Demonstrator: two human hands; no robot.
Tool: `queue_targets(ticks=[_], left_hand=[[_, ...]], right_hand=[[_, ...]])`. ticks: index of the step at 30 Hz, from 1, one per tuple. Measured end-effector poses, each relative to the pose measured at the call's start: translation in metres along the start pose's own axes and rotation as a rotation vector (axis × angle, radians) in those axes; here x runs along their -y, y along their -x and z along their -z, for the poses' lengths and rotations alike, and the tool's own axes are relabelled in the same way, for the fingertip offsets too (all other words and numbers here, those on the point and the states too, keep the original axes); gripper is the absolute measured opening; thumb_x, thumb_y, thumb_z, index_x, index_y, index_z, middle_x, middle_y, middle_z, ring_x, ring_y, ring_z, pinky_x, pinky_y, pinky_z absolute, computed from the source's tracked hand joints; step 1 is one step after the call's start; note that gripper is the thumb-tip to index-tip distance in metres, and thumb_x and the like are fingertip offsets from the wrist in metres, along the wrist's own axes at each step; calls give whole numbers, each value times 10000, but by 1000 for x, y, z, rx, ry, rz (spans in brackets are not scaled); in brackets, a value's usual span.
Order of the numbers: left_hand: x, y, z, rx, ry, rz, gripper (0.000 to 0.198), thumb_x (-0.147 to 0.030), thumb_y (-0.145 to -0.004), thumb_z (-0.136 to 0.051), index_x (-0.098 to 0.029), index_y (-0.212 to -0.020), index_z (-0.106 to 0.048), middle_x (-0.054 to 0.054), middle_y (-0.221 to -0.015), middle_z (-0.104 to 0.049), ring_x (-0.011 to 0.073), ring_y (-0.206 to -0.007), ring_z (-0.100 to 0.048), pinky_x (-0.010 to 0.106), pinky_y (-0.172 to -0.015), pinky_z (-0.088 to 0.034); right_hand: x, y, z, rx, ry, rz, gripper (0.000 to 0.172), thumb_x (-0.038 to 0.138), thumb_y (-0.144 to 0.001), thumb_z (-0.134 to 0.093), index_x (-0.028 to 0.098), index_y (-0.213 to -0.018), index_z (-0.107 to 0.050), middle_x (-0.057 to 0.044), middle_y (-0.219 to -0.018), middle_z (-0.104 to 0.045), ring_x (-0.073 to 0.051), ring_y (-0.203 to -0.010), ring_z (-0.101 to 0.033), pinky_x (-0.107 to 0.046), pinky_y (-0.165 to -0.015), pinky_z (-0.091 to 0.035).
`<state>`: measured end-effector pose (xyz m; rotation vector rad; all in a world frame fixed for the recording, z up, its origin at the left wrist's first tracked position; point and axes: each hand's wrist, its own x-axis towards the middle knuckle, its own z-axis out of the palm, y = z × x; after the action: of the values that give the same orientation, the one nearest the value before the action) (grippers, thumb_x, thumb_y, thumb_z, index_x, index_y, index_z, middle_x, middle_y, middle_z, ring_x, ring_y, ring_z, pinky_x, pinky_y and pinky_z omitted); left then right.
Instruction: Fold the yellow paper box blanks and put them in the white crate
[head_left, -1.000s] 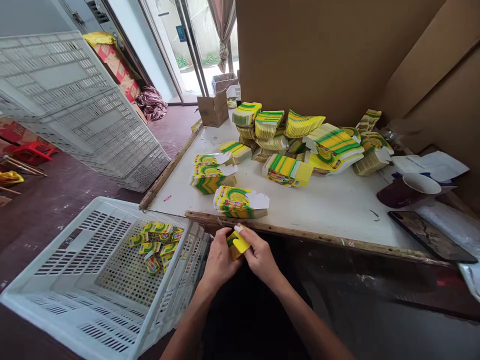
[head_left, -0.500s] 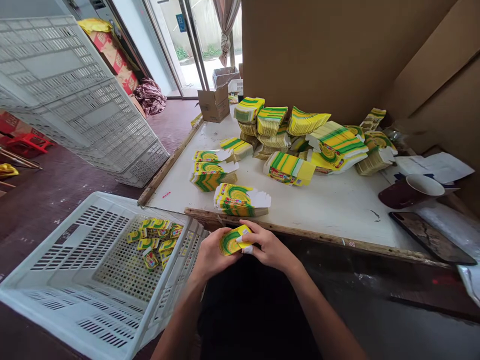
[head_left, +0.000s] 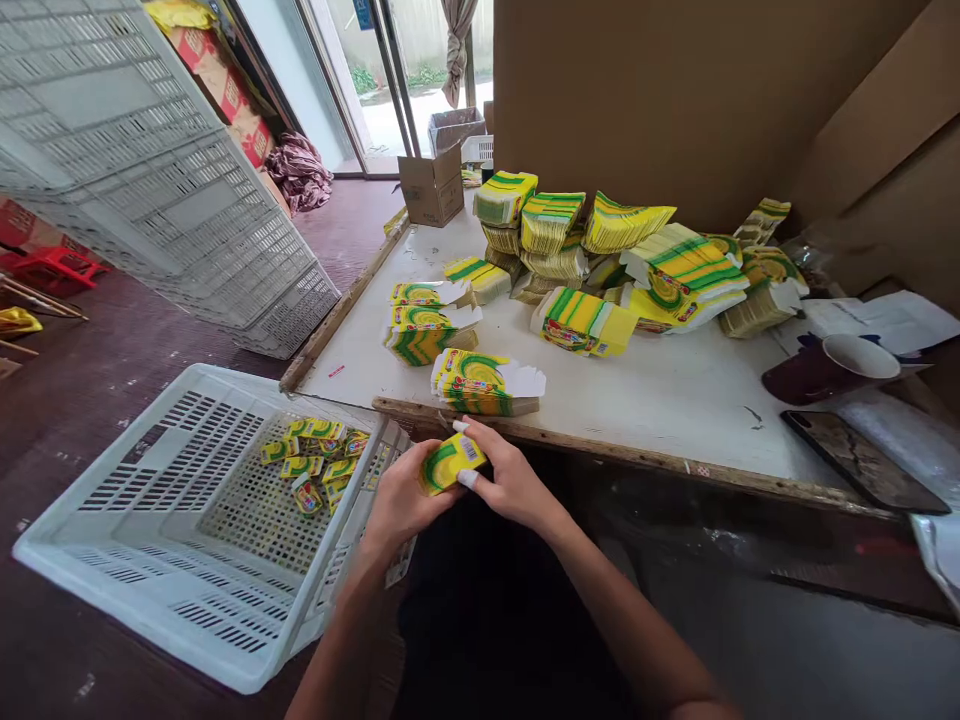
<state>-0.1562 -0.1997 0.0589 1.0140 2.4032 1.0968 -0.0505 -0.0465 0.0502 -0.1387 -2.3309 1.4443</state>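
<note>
Between both hands, just in front of the table edge, is a small yellow and green carton [head_left: 448,464]. My left hand [head_left: 401,497] wraps round its left end. My right hand [head_left: 510,478] grips the other end, with white coverings on some fingertips. Right beyond my hands, a stack of flat cartons [head_left: 480,385] with white flaps lies at the table's front edge. On my left, a white plastic crate [head_left: 180,590] stands low, with several small yellow cartons [head_left: 315,455] lying inside it.
More carton stacks [head_left: 420,325] lie on the white table [head_left: 660,400], with a large heap [head_left: 675,275] at the back. A dark mug [head_left: 817,370] and a phone [head_left: 862,455] lie at right. An open cardboard box [head_left: 431,190] stands far back; tall stacked crates [head_left: 187,180] lean at left.
My hands and the carton have shifted slightly left and up in view. My right fingers have moved from the carton's face and lower side to its right end.
</note>
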Motion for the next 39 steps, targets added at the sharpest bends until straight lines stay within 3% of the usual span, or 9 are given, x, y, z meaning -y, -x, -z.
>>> queue_targets(ticks=[2,6,8,17,22,27,30,35,39], left_hand=[[16,3,18,-100,-16,56,518,-466,-629,-725,-212,-1058,-586,60,-954,-695,239,-854,-669,379,-797,-542],[50,11,61,-556,-256,127,848,-595,-533,-760,-150,-1213,-516,176,-1210,-582,384,-1195,-509,562,-1036,-371],[60,14,70,-621,-270,189,852,-625,-575,-718,-144,-1243,-502,181,-1219,-570,382,-1199,-502,576,-1038,-363],[35,6,4,-230,229,127,452,-505,-702,-666,-209,-1043,-643,85,-1035,-692,255,-1007,-644,451,-949,-481],[13,-5,-26,-33,687,83,631,-497,-610,-782,-227,-1151,-602,106,-1120,-680,265,-1059,-631,430,-926,-489],[-22,-18,-37,-274,1272,-36,616,-703,-637,-657,-215,-1012,-642,82,-995,-675,246,-1002,-632,378,-882,-507],[-42,-20,-32,-433,1452,-63,486,-662,-683,-640,-204,-846,-634,22,-786,-619,171,-798,-621,299,-760,-525],[-46,-19,-33,-578,1378,19,407,-575,-673,-709,-199,-737,-566,-40,-658,-491,90,-603,-497,216,-612,-466],[-37,-14,-42,-525,1248,134,573,-741,-636,-625,-205,-837,-599,-13,-738,-546,125,-691,-549,253,-674,-485]], right_hand=[[2,-11,2,-72,50,19,537,216,-800,-632,208,-1322,-507,-112,-1299,-596,-234,-1197,-564,-405,-1013,-465],[-5,-41,25,-280,332,-36,410,175,-814,-594,178,-1223,-568,-124,-1143,-657,-268,-1083,-596,-439,-969,-462],[-13,-53,35,-296,490,-86,411,120,-783,-591,168,-1191,-582,-140,-1102,-664,-294,-1038,-595,-467,-937,-455],[-21,-70,40,-180,644,-187,442,30,-694,-597,151,-1118,-567,-121,-978,-657,-281,-946,-586,-421,-851,-459],[6,-55,33,-216,501,-77,514,50,-687,-572,191,-1173,-480,-84,-986,-606,-253,-914,-558,-431,-856,-453],[30,-21,0,1,41,-57,561,53,-675,-551,227,-1192,-417,-14,-893,-549,-175,-801,-539,-329,-753,-483],[34,-6,-17,64,-339,-124,535,114,-693,-582,241,-1184,-410,16,-853,-520,-132,-743,-525,-259,-671,-472],[30,4,-27,116,-608,-214,452,228,-687,-658,229,-1112,-506,27,-850,-513,-115,-749,-509,-260,-709,-447],[24,3,-24,51,-617,-328,444,244,-650,-707,226,-1065,-548,37,-794,-529,-115,-707,-501,-233,-630,-417]])
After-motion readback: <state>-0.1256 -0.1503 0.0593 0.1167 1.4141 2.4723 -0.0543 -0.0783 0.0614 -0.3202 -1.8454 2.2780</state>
